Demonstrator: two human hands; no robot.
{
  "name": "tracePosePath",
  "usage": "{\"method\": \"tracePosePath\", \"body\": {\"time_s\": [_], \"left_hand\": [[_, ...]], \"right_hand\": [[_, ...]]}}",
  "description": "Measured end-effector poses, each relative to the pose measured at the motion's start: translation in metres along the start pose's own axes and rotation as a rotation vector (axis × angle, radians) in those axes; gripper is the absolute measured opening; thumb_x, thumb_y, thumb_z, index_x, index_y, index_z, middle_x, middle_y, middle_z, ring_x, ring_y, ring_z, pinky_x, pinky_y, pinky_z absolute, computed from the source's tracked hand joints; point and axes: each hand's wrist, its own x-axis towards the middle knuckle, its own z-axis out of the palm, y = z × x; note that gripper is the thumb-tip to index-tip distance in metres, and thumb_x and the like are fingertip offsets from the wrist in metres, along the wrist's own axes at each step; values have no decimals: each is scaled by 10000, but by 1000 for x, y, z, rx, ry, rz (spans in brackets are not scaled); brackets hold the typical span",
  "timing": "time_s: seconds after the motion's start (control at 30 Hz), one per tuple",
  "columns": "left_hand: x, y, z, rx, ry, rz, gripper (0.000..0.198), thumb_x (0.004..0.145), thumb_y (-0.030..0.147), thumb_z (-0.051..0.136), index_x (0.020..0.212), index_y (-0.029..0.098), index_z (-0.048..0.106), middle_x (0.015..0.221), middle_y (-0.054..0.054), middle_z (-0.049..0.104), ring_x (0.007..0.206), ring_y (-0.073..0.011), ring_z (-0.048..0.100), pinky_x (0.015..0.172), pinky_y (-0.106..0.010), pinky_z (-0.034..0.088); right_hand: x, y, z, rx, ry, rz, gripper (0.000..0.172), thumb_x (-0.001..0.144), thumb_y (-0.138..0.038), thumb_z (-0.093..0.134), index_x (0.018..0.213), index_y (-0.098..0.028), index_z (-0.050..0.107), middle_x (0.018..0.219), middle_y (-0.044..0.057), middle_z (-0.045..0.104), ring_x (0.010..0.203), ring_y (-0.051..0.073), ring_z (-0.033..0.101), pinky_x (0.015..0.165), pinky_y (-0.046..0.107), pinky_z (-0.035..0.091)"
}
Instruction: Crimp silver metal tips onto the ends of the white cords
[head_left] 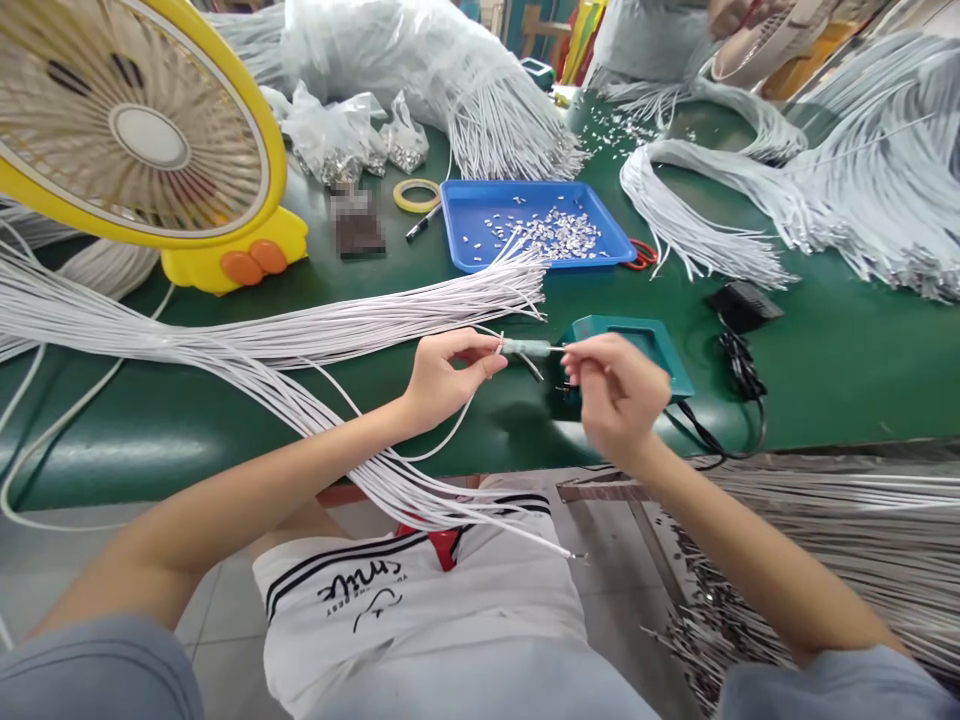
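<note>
My left hand [454, 378] is closed, its thumb and fingertips pinching one end of a pale, translucent cylinder [526, 347]. A white cable [450, 430] runs up into the same hand, and a short end sticks out below the cylinder. From the cylinder's other side a thin shaft [556, 349] reaches my right hand [619, 395], whose fingers are closed on it. What the cylinder is cannot be made out. Just behind my right hand sits a small green device [654, 345]. A bundle of white cables [337, 330] lies to the left, some strands hanging over my lap.
A blue tray [465, 258] holds small metal pieces, with red-handled scissors [641, 255] beside it. Yellow tape [417, 196], a pen [422, 226] and a yellow fan [289, 240] stand left. More cable bundles [697, 215] lie right, near a black adapter [742, 305]. Another person's hand [727, 18] shows behind.
</note>
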Motion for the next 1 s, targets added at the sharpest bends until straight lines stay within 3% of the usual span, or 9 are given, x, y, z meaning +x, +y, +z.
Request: {"method": "tracePosePath", "body": {"time_s": [0.1,0.2,0.37,0.5,0.6,0.7,0.8,0.93,1.0], "left_hand": [[-4,5,-1,40,34,181,47,786,189,720,783,142,722,724,-25,687,594,-95,644,565,-202,554],[-5,11,-1,30,81,286,66,817,210,693,787,151,695,710,-7,657,513,-79,629,478,-176,522],[-3,15,0,-9,118,307,97,842,205,680,763,152,662,693,-1,641,516,-92,653,518,-193,554],[1,9,-1,-27,71,194,144,876,210,642,745,149,642,717,-12,656,577,-108,678,548,-209,569],[2,4,-4,48,75,224,156,886,204,632,740,159,663,707,-20,686,645,-115,684,614,-224,571],[1,0,-5,78,91,243,128,872,186,648,751,175,688,707,-23,704,676,-119,678,645,-235,561],[-3,-1,-5,-4,96,138,108,844,209,688,742,174,679,717,-23,699,665,-127,678,607,-235,548],[-4,3,-2,-278,55,-248,198,835,347,710,807,157,662,643,-12,644,536,-125,630,459,-221,476],[-1,5,-2,-373,39,-394,250,812,389,730,813,150,658,601,-5,618,513,-124,605,458,-229,475]], "right_hand": [[-16,-5,26,133,-216,155,246,908,-165,383,909,-204,626,768,38,647,635,140,600,623,284,493],[-15,-1,57,175,-443,95,191,859,-141,420,812,-194,597,768,36,637,681,141,579,667,279,480],[-5,9,96,220,-581,92,193,817,-129,453,644,-191,510,690,39,623,663,146,573,633,260,469],[-6,11,101,119,-645,56,160,818,-145,463,767,-152,614,806,109,700,715,187,619,642,282,455],[-7,9,98,10,-733,31,173,809,-154,481,713,-139,625,776,124,709,682,190,611,617,277,414],[-7,9,96,62,-726,58,177,804,-130,480,687,-144,612,745,99,706,632,157,584,578,246,370],[-7,11,96,147,-695,68,171,820,-135,468,747,-146,622,783,98,714,662,160,603,590,240,381],[-6,11,96,208,-719,113,161,839,-167,465,743,-149,593,789,98,699,665,164,608,604,243,409],[-4,11,95,216,-737,133,144,820,-146,472,727,-156,581,780,88,690,662,160,598,608,243,412]]}}
